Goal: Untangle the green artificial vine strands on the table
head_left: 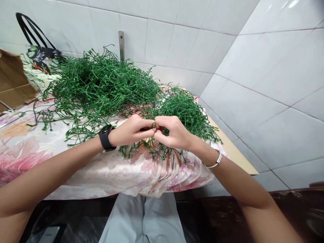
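My left hand (133, 130), with a black watch (106, 137) on its wrist, meets my right hand (173, 132) fingertip to fingertip above the table edge. Both hands are closed in a pinch on a thin green artificial stem (153, 124), of which only a short bit shows between the fingers. Just behind my right hand lies a smaller heap of green artificial stems (186, 108). A larger heap of the same stems (101, 81) spreads to the left and back. Loose stems hang below my hands.
A floral cloth (83, 179) covers the table, with bare board (244, 162) at its right corner. A cardboard box (15, 79) and a black floral bag (42, 57) stand at the far left. White tiled walls close off the back and right.
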